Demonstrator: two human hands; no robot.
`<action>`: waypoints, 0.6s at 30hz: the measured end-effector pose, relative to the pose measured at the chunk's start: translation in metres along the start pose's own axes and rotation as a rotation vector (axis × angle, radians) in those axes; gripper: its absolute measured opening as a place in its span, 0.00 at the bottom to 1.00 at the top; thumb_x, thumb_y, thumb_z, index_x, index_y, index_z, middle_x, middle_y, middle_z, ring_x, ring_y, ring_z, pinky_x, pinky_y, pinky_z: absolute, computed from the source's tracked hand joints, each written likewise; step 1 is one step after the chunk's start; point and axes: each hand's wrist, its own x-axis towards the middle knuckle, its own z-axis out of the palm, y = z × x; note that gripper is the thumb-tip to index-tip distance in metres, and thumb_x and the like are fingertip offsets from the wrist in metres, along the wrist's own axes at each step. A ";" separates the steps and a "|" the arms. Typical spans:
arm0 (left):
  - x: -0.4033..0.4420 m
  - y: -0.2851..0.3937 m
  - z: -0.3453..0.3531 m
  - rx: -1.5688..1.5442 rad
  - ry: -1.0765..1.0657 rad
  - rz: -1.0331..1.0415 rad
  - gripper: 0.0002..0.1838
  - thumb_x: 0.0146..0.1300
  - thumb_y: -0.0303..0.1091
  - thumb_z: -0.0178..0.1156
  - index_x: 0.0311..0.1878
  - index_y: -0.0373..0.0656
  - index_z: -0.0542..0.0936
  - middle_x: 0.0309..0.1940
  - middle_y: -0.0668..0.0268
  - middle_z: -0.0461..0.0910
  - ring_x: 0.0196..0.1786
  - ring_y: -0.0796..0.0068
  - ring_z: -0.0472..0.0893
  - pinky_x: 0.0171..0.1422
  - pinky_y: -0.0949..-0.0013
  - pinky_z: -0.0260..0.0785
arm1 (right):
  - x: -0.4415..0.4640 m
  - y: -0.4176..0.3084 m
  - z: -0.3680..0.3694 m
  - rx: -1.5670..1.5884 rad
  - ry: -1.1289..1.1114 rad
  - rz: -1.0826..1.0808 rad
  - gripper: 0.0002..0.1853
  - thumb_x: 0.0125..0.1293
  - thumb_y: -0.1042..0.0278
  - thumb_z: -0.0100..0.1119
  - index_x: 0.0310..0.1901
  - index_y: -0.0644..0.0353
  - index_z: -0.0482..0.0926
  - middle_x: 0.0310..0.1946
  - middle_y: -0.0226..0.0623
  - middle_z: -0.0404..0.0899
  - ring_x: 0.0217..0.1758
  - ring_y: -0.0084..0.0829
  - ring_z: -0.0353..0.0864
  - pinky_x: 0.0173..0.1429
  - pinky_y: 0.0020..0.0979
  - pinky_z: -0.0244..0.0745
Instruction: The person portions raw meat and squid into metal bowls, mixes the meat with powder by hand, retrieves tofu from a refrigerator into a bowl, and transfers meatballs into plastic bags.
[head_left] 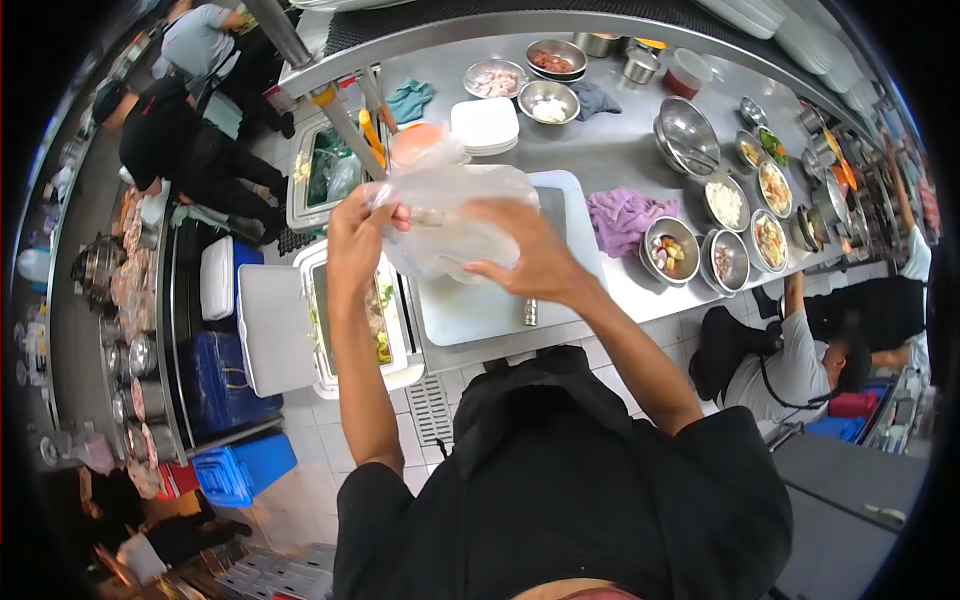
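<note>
A translucent plastic bag is spread out above the cutting board. My left hand is closed on its left side, the fingers pinching the film. Against the bag's right side is my right hand, its thumb apart from the fingers, which are smeared by motion. Something pale shows through the film between the hands, too unclear to name. Under my right wrist, a short metal handle end lies on the board; the rest of it is hidden.
Left of the board stands an open white container of chopped greens. White trays are stacked behind the bag. A purple cloth and several metal bowls of food sit to the right. One person crouches at right; others stand left.
</note>
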 end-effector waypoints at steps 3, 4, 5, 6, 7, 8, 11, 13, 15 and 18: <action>-0.001 0.013 0.019 -0.183 0.017 -0.055 0.09 0.62 0.35 0.55 0.31 0.40 0.76 0.18 0.74 0.67 0.20 0.84 0.65 0.28 0.77 0.62 | -0.014 0.020 -0.007 -0.215 0.166 0.034 0.55 0.39 0.49 0.75 0.67 0.59 0.55 0.65 0.51 0.60 0.68 0.48 0.57 0.69 0.45 0.52; -0.002 0.026 0.028 -0.024 0.039 -0.010 0.10 0.62 0.36 0.56 0.29 0.40 0.75 0.18 0.75 0.66 0.21 0.84 0.64 0.27 0.77 0.59 | -0.013 0.020 -0.009 -0.255 0.184 0.037 0.62 0.32 0.46 0.77 0.69 0.58 0.50 0.67 0.52 0.54 0.70 0.50 0.53 0.71 0.47 0.49; -0.001 0.040 0.035 0.135 0.085 0.045 0.11 0.62 0.37 0.56 0.28 0.41 0.75 0.18 0.76 0.66 0.21 0.85 0.64 0.26 0.77 0.56 | -0.001 0.022 -0.014 -0.298 0.198 0.012 0.70 0.25 0.43 0.78 0.71 0.57 0.44 0.69 0.54 0.49 0.72 0.52 0.48 0.72 0.48 0.46; -0.003 0.050 0.041 0.222 0.076 0.133 0.12 0.61 0.38 0.56 0.30 0.38 0.77 0.19 0.69 0.69 0.22 0.80 0.67 0.29 0.73 0.59 | 0.004 0.010 -0.021 -0.276 0.193 -0.014 0.73 0.22 0.41 0.79 0.71 0.58 0.43 0.69 0.57 0.47 0.72 0.54 0.46 0.72 0.50 0.43; -0.010 0.057 0.045 0.317 0.078 0.194 0.14 0.60 0.39 0.57 0.32 0.35 0.79 0.20 0.62 0.73 0.23 0.75 0.69 0.31 0.70 0.62 | 0.007 0.005 -0.026 -0.212 0.213 -0.097 0.74 0.21 0.41 0.79 0.70 0.60 0.43 0.69 0.57 0.47 0.72 0.54 0.47 0.72 0.51 0.43; -0.016 0.069 0.045 0.280 0.112 0.205 0.15 0.60 0.40 0.57 0.32 0.35 0.80 0.18 0.61 0.72 0.22 0.75 0.69 0.30 0.70 0.61 | 0.015 0.002 -0.031 -0.136 0.235 -0.184 0.74 0.21 0.41 0.79 0.70 0.62 0.43 0.69 0.57 0.47 0.72 0.53 0.47 0.72 0.51 0.42; -0.044 0.119 0.035 0.294 0.284 0.213 0.16 0.61 0.40 0.59 0.24 0.37 0.76 0.14 0.67 0.66 0.19 0.81 0.61 0.24 0.72 0.53 | 0.031 -0.037 -0.044 -0.068 0.062 -0.214 0.73 0.23 0.44 0.80 0.70 0.64 0.43 0.71 0.51 0.46 0.73 0.48 0.47 0.73 0.45 0.44; -0.061 0.141 0.033 0.329 0.415 0.207 0.21 0.62 0.38 0.60 0.16 0.38 0.72 0.11 0.75 0.60 0.18 0.87 0.55 0.20 0.73 0.45 | 0.040 -0.064 -0.031 0.065 0.041 -0.286 0.68 0.29 0.48 0.79 0.70 0.64 0.45 0.70 0.50 0.49 0.72 0.47 0.51 0.72 0.44 0.47; -0.084 0.149 0.029 0.471 0.575 0.427 0.24 0.59 0.36 0.64 0.11 0.38 0.67 0.07 0.73 0.55 0.15 0.87 0.52 0.17 0.73 0.43 | 0.040 -0.078 -0.007 0.204 -0.029 -0.360 0.62 0.36 0.52 0.78 0.69 0.64 0.47 0.68 0.50 0.53 0.70 0.46 0.55 0.70 0.43 0.51; -0.125 0.148 0.012 0.611 0.709 0.547 0.25 0.55 0.34 0.67 0.09 0.40 0.65 0.06 0.71 0.53 0.13 0.85 0.50 0.16 0.73 0.41 | 0.027 -0.092 0.047 0.422 -0.322 -0.176 0.41 0.49 0.64 0.71 0.63 0.66 0.62 0.62 0.51 0.65 0.65 0.46 0.64 0.66 0.40 0.59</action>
